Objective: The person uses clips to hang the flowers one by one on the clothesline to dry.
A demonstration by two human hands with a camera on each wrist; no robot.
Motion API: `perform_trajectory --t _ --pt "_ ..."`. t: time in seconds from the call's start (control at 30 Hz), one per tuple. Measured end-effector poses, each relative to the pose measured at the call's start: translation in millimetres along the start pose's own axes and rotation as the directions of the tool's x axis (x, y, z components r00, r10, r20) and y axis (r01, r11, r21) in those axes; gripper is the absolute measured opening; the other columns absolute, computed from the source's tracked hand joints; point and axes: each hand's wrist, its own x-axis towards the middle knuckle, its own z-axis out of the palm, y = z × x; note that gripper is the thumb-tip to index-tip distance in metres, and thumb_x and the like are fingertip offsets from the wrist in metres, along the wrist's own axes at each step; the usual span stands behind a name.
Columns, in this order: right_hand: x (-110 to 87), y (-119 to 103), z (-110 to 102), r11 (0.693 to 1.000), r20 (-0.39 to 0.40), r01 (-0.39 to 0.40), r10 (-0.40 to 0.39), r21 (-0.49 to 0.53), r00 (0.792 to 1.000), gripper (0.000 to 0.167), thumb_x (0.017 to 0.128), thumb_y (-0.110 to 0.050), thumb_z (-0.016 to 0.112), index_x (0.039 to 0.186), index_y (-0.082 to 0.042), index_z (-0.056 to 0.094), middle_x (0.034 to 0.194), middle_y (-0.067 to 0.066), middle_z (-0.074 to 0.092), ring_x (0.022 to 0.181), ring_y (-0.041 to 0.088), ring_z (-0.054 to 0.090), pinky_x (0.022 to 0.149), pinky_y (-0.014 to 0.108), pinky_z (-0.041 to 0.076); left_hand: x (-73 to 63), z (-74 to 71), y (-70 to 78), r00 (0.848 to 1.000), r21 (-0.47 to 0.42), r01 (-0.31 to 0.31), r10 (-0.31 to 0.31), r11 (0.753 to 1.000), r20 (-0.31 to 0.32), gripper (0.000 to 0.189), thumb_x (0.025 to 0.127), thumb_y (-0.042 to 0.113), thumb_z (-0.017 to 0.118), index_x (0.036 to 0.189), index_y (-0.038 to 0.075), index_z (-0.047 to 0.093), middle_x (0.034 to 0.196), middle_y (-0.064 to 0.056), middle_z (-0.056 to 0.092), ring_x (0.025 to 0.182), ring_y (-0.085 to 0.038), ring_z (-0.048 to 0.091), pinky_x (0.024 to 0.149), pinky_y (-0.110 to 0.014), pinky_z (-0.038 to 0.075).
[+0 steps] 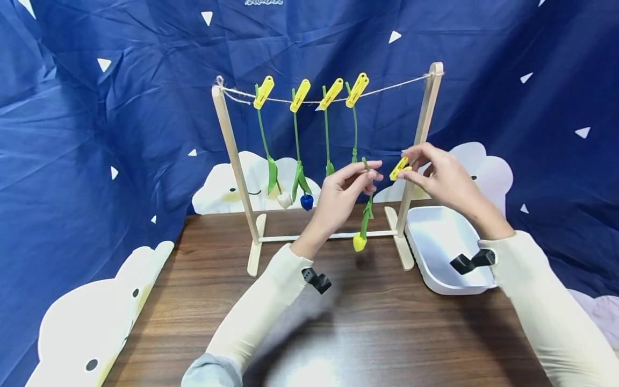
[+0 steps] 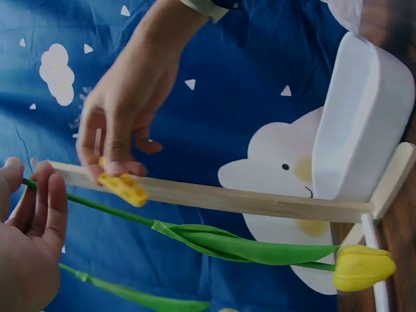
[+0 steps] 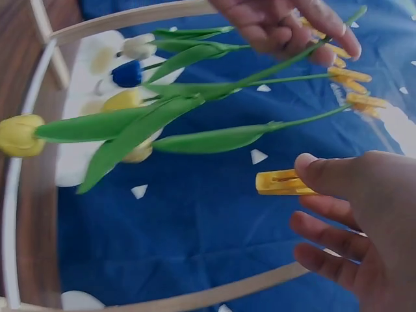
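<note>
My left hand (image 1: 344, 189) pinches the green stem of a yellow tulip (image 1: 359, 242) near its end, and the flower hangs head down in front of the rack. In the left wrist view the tulip's long leaf (image 2: 247, 247) and yellow bloom show fully. To the right of it, my right hand (image 1: 437, 174) holds a yellow clothespin (image 1: 399, 169) between thumb and fingers, apart from the stem. Behind the hands, several tulips hang from a twine line (image 1: 391, 87) by yellow clothespins (image 1: 357, 90); a white bloom (image 1: 284, 200) and a blue bloom (image 1: 307, 202) show at the left.
The wooden rack's left post (image 1: 235, 164) and right post (image 1: 425, 115) carry the twine, with a white crossbar (image 1: 285, 238) low between them. A white plastic tub (image 1: 430, 269) stands right of the rack on the brown table (image 1: 387, 322). A blue cloth (image 1: 121, 107) hangs behind.
</note>
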Motion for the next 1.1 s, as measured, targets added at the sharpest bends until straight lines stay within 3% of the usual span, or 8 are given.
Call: perform_trajectory --t 0.13,0.3,0.37,0.47,0.63,0.83,1.1 --pt "15.8 -9.8 -11.0 1.0 -0.101 0.024 -0.022 0.018 0.995 0.039 0.09 -0.01 0.086 0.125 -0.006 0.071 0.101 0.01 0.075 0.082 -0.01 0.054 0.071 0.006 0.042 15.6 7.6 4.8 1.0 0.006 -0.009 0.009 1.0 -0.013 0.029 0.109 0.014 0.061 0.132 0.001 0.071 0.106 -0.024 0.077 0.084 -0.035 0.069 0.082 -0.029 0.063" --pt "35.6 -23.2 -24.7 0.997 -0.226 0.066 -0.058 0.027 0.972 0.04 0.088 -0.011 0.088 0.127 -0.008 0.075 0.104 0.009 0.076 0.084 -0.015 0.055 0.072 0.006 0.043 33.9 15.8 10.9 1.0 -0.021 -0.004 0.004 1.0 -0.029 0.03 0.11 0.015 0.06 0.133 -0.001 0.071 0.106 -0.025 0.076 0.078 -0.018 0.067 0.078 -0.029 0.063" --pt "43.0 -28.7 -29.7 0.997 -0.262 0.071 -0.062 0.025 0.963 0.04 0.089 -0.012 0.087 0.127 -0.009 0.076 0.103 0.003 0.073 0.084 -0.015 0.055 0.072 0.008 0.044 41.5 18.6 12.6 0.999 -0.031 -0.004 0.003 1.0 -0.034 0.029 0.11 0.013 0.06 0.132 -0.003 0.071 0.107 -0.026 0.075 0.078 -0.013 0.066 0.079 -0.029 0.063" --pt "53.0 -36.2 -37.3 0.997 -0.302 0.066 -0.052 0.036 0.952 0.037 0.091 -0.015 0.086 0.127 -0.01 0.077 0.099 -0.011 0.067 0.083 -0.014 0.056 0.072 0.01 0.045 53.1 22.2 15.0 0.999 -0.017 0.014 -0.015 1.0 -0.046 0.028 0.11 0.012 0.059 0.13 -0.003 0.071 0.108 -0.024 0.075 0.081 -0.017 0.067 0.082 -0.027 0.063" --pt "67.0 -45.9 -48.5 0.996 -0.349 0.05 -0.02 0.078 0.937 0.033 0.093 -0.016 0.085 0.125 -0.01 0.078 0.095 -0.029 0.06 0.083 -0.01 0.057 0.072 0.012 0.045 71.7 27.4 17.9 0.994 -0.027 0.072 -0.074 0.997 -0.079 0.028 0.11 0.012 0.059 0.13 -0.001 0.072 0.109 -0.02 0.076 0.088 -0.031 0.068 0.085 -0.026 0.063" --pt "82.4 -51.8 -57.4 0.987 -0.399 0.049 0.017 0.155 0.917 0.031 0.094 -0.015 0.084 0.122 -0.005 0.078 0.097 -0.03 0.064 0.084 -0.004 0.059 0.07 0.016 0.044 93.3 29.6 19.8 0.979 -0.058 0.148 -0.154 0.987 -0.135 0.029 0.11 0.017 0.059 0.131 0.002 0.073 0.112 -0.019 0.076 0.082 -0.017 0.064 0.082 -0.021 0.062" --pt "97.2 -55.1 -63.2 0.985 -0.405 0.014 0.056 0.169 0.913 0.03 0.093 -0.013 0.084 0.12 -0.003 0.078 0.094 -0.031 0.063 0.081 -0.004 0.056 0.068 0.015 0.042 112.8 31.0 16.7 0.956 -0.09 0.205 -0.219 0.975 -0.196 0.029 0.109 0.019 0.06 0.13 0.004 0.074 0.107 -0.014 0.076 0.077 -0.009 0.061 0.08 -0.018 0.061"
